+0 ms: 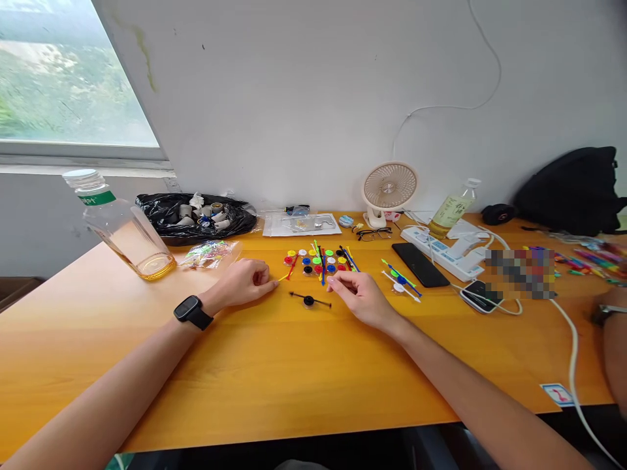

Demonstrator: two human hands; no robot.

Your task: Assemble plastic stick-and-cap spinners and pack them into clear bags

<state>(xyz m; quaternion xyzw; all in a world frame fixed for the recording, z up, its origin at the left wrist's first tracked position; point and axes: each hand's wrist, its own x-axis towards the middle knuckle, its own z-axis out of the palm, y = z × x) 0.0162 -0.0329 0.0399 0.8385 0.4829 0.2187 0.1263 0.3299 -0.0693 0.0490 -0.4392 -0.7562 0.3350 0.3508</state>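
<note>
My left hand (245, 284) rests on the table, its fingers curled and the thumb closed toward them. A yellow stick (283, 278) reaches out by its fingertips; whether it is gripped is unclear. My right hand (365, 297) has thumb and fingers pinched beside a blue stick (323, 271); what is in the pinch is hidden. Between both hands lies a black arrow spinner (308, 301) on a round base. Behind it are several coloured discs (307, 269) in rows, with coloured arrow sticks (349, 258) across them. Blue, green and white spinners (401, 281) lie right of my right hand.
A tilted-looking bottle (130, 235) and a plastic bag of coloured pieces (210, 253) are left. Behind stand a black bag of grey scraps (196, 219) and a fan (389, 189). A black phone (420, 264), power strip (443, 251) and another person's arm (614, 339) are right.
</note>
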